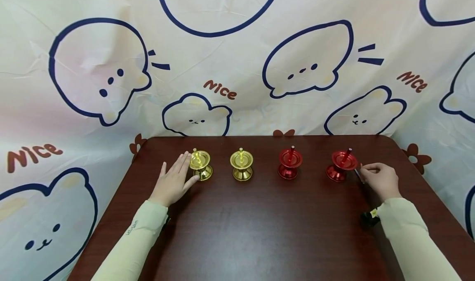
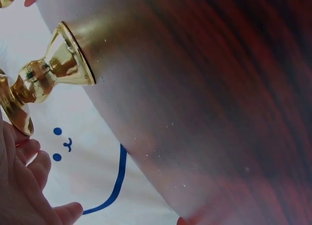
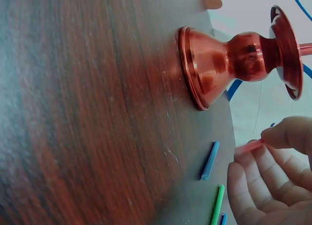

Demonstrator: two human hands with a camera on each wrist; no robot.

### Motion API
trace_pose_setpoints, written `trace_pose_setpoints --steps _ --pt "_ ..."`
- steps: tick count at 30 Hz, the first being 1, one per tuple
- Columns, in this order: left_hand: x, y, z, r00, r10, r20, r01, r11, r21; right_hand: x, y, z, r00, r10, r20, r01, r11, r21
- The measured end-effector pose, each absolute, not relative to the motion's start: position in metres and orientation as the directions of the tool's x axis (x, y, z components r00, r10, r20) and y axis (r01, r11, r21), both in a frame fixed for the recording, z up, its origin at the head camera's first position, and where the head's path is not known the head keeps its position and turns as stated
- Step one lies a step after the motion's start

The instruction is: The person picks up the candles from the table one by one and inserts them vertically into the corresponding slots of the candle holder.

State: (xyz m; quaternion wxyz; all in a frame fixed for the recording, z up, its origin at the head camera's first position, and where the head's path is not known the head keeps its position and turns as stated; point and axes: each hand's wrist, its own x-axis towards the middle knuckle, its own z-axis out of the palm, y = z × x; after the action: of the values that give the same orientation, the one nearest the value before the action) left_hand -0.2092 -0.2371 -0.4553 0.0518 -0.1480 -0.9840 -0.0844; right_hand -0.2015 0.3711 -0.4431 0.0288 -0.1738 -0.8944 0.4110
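Observation:
At the back left, my left hand [image 1: 172, 186] lies with straight fingers against the leftmost gold candle holder [image 1: 205, 173]; in the left wrist view its fingertips are at the rim of the dish [image 2: 19, 120]. A second gold candle holder [image 1: 242, 174] stands to its right. Two red candle holders follow, one near the middle [image 1: 288, 172] and one at the right [image 1: 335, 174]. Beside the rightmost one, my right hand [image 1: 382, 180] pinches a small red candle [image 3: 249, 147] between thumb and fingers. Each holder has a thin upright stick in its dish.
Under my right hand, a blue candle [image 3: 209, 161], a green candle [image 3: 218, 205] and another blue one [image 3: 224, 219] lie on the dark wooden table [image 1: 237, 231]. A patterned cloth [image 1: 245, 66] hangs behind the table's back edge.

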Motion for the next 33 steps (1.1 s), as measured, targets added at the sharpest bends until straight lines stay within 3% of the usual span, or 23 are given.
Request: trace_pose_setpoints --steps 10,24,33 --pt "-0.208 -0.237 -0.455 -0.951 0.285 0.124 0.303 0.938 0.166 -0.191 0.365 -0.446 -0.926 0.367 -0.083 0.238 0.4 -0.885" --pt "-0.208 -0.235 -0.454 -0.948 0.287 0.136 0.308 0.936 0.172 -0.172 0.349 -0.435 -0.948 0.313 -0.057 0.079 0.056 -0.995" --pt "-0.209 -0.236 -0.456 -0.946 0.289 0.148 0.312 0.933 0.176 -0.164 0.335 -0.427 -0.968 0.253 -0.011 0.021 0.034 -0.999"
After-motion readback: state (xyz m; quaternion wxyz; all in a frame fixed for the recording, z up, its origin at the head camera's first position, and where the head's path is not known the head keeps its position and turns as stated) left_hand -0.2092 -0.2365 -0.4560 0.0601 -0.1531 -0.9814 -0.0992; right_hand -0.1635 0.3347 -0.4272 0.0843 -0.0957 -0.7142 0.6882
